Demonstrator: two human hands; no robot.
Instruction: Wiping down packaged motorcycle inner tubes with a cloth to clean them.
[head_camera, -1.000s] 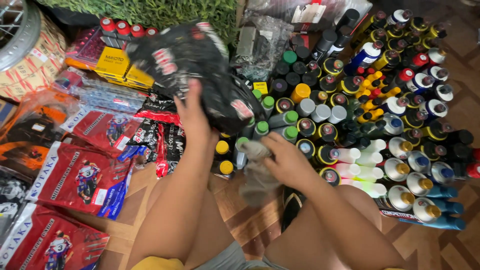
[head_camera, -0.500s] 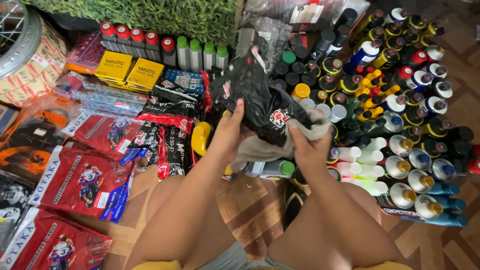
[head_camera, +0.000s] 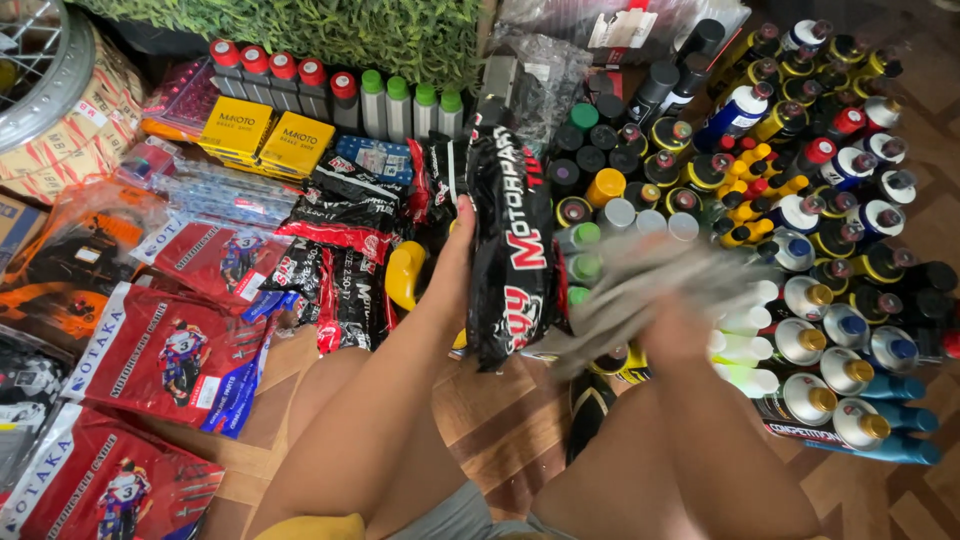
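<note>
Gripping a black plastic-wrapped tube package (head_camera: 510, 250) with red and white print, the left hand (head_camera: 452, 262) closes on its left edge, thumb side up; the glossy pack stands nearly upright, long axis running away from the person, above the wooden floor (head_camera: 500, 420). The right hand (head_camera: 672, 330), just right of it and blurred, clutches a soft grey rag (head_camera: 640, 285) that touches the pack's right side. Capped bottles (head_camera: 820, 330) crowd behind; red packets (head_camera: 165, 355) lie to the left.
</note>
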